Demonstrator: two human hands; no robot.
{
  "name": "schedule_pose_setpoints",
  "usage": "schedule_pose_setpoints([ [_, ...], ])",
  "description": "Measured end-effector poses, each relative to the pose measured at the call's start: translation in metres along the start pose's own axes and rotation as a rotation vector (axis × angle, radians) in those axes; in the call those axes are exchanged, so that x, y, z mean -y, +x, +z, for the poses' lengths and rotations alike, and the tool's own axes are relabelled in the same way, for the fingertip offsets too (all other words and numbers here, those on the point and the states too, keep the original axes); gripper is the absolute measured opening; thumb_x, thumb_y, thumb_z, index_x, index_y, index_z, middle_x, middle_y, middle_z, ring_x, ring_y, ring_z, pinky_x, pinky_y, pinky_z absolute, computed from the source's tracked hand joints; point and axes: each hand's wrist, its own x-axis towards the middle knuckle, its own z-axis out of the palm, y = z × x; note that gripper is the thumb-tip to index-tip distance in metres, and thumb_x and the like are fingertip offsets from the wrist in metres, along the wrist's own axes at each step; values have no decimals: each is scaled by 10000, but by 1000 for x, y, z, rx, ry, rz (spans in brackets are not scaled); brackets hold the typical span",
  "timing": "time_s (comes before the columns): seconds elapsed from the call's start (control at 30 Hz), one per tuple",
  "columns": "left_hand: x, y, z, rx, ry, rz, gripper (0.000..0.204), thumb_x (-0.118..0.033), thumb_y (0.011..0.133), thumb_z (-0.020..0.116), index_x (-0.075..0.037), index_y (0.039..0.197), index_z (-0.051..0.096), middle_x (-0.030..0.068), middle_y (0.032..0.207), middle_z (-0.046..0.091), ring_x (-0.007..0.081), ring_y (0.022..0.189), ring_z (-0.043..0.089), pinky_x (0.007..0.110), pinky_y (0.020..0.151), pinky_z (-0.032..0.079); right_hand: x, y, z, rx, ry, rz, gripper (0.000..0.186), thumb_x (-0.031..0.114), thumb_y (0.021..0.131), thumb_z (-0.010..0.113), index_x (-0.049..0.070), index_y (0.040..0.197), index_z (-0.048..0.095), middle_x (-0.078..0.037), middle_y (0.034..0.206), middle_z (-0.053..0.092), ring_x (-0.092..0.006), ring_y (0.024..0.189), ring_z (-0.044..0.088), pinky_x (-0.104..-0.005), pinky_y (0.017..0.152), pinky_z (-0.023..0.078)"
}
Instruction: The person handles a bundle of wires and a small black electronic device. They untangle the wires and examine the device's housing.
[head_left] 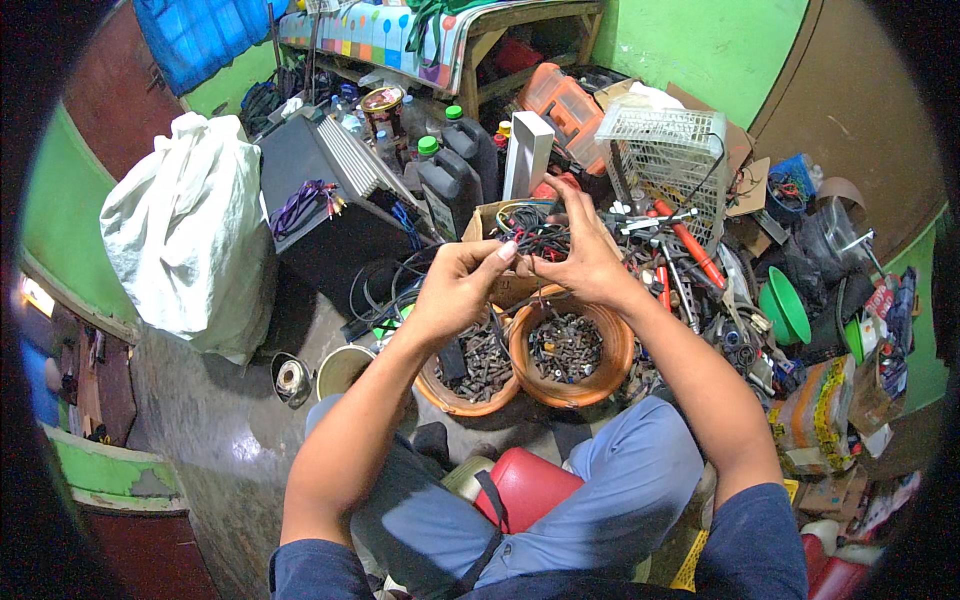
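Observation:
My left hand (462, 288) is closed in a pinch, its thumb and fingertips pressed together on something too small to make out. My right hand (588, 252) is beside it, the thumb near the left fingertips and the upper fingers stretched apart in a wide curve. Dark cables (545, 240) show between the hands, in and over a cardboard box (480, 222); whether one runs into my fingers I cannot tell. Below the hands, two round orange-brown bowls stand side by side. The left bowl (462, 407) and the right bowl (572, 398) hold many small dark metal pieces.
A white sack (190, 240) and a black case (310, 240) with purple cables (300, 205) stand left. Black jugs (450, 185) with green caps are behind. Right lie tools, a red-orange cylinder (690, 245), a white wire basket (668, 150) and a green bowl (785, 305).

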Motion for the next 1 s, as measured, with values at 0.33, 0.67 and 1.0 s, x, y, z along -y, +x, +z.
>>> schedule_pose_setpoints([
  [0.33,-7,11,-55,-315,-345,226,371,-313,1034,537,-20,854,674,-75,565,401,45,490,321,245,473,241,-34,-9,8,815,8,-20,176,124,932,657,-20,1033,650,-108,904,706,-198,905,665,-363,851,518],
  [0.67,5,19,-107,-480,501,-18,327,-293,973,608,10,953,729,54,680,653,182,618,607,330,601,481,-80,-7,-19,656,-40,312,233,226,996,579,-1,980,626,-120,767,676,-218,728,675,-376,679,517],
  [1.0,34,30,-27,84,206,221,504,-339,1034,526,-1,1406,488,149,1244,638,210,1204,579,371,1029,450,1,5,-18,263,388,240,343,302,1060,495,22,918,632,-9,691,620,-61,596,551,-228,548,442],
])
